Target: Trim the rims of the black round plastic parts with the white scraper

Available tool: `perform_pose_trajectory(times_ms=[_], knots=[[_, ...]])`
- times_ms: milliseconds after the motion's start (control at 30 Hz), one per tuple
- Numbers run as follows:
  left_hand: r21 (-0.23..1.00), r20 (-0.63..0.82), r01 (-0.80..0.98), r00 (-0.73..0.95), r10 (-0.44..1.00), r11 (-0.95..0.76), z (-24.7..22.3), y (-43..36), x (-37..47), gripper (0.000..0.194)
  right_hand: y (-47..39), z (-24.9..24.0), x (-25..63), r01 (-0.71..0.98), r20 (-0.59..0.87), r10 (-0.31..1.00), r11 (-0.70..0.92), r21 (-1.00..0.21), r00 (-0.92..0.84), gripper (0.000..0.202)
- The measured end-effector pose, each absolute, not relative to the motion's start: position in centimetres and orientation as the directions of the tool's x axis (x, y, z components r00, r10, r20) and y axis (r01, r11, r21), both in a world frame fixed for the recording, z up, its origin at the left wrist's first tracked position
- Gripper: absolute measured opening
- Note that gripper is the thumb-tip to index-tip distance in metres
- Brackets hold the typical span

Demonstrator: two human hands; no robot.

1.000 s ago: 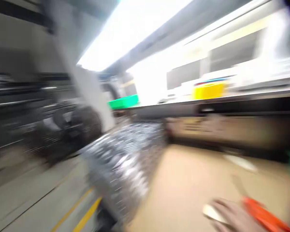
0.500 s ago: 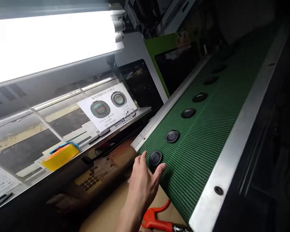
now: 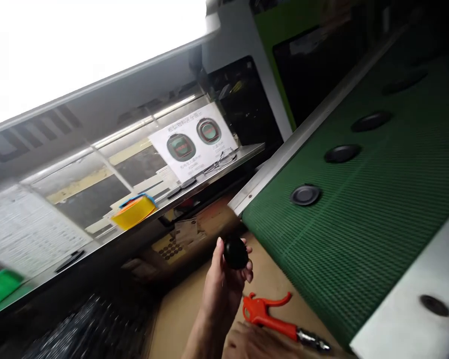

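Observation:
My left hand [image 3: 224, 284] is raised palm up over the brown work surface, its thumb and fingers closed round a black round part [image 3: 235, 252]. Low in the view, my right hand [image 3: 254, 344] is blurred and cut off by the bottom edge, close beside a red air gun [image 3: 264, 319]; its fingers are too unclear to read. On the green conveyor belt [image 3: 322, 249] a row of black discs runs back into the dark, the nearest disc [image 3: 306, 194] lying right of my left hand.
A metal shelf [image 3: 209, 174] at left carries a picture sheet [image 3: 194, 142], glasses and a yellow tape roll [image 3: 134, 212]. A bright lamp [image 3: 97, 45] hangs above. Black glossy plastic [image 3: 93, 329] lies at lower left. The belt has a metal side rail [image 3: 407, 304].
My left hand has left the belt's end and turned palm up, now with a black part in it. The nearest disc seen before is gone from the belt's end. The view has shifted.

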State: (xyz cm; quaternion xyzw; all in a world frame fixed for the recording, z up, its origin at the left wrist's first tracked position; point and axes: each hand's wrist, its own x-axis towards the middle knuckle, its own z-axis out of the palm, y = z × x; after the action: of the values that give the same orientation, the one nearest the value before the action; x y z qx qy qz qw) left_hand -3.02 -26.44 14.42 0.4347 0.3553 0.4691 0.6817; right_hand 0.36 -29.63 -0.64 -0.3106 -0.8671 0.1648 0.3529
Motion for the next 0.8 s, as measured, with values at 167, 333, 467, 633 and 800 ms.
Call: perform_pose_trajectory(times_ms=[167, 333, 467, 633, 800], knots=[[0.759, -0.225, -0.516, 0.366, 0.903, 0.398, 11.7, -31.1, -9.3, 0.056, -30.6, -1.5, 0.0, 0.401, 0.413, 0.762, 0.625, -0.670, -0.498, 0.017], [0.670, -0.286, -0.611, 0.313, 0.905, 0.423, 7.4, -33.3, -14.7, 0.068, -30.6, -1.7, 0.4, 0.375, 0.397, 0.811, 0.561, -0.738, -0.431, 0.024], [0.634, -0.339, -0.676, 0.192, 0.921, 0.375, 3.1, -32.9, -17.5, 0.062, -29.9, -2.4, 0.4, 0.419, 0.533, 0.803, 0.595, -0.685, -0.268, 0.031], [0.693, -0.368, -0.604, 0.172, 0.914, 0.393, -0.5, -32.1, -17.7, 0.063, -29.9, -2.5, 0.2, 0.448, 0.603, 0.755, 0.647, -0.617, -0.258, 0.036], [0.743, -0.364, -0.532, 0.187, 0.912, 0.405, -0.9, -32.1, -16.9, 0.066, -30.3, -2.2, -0.5, 0.457, 0.634, 0.699, 0.707, -0.540, -0.331, 0.041]])
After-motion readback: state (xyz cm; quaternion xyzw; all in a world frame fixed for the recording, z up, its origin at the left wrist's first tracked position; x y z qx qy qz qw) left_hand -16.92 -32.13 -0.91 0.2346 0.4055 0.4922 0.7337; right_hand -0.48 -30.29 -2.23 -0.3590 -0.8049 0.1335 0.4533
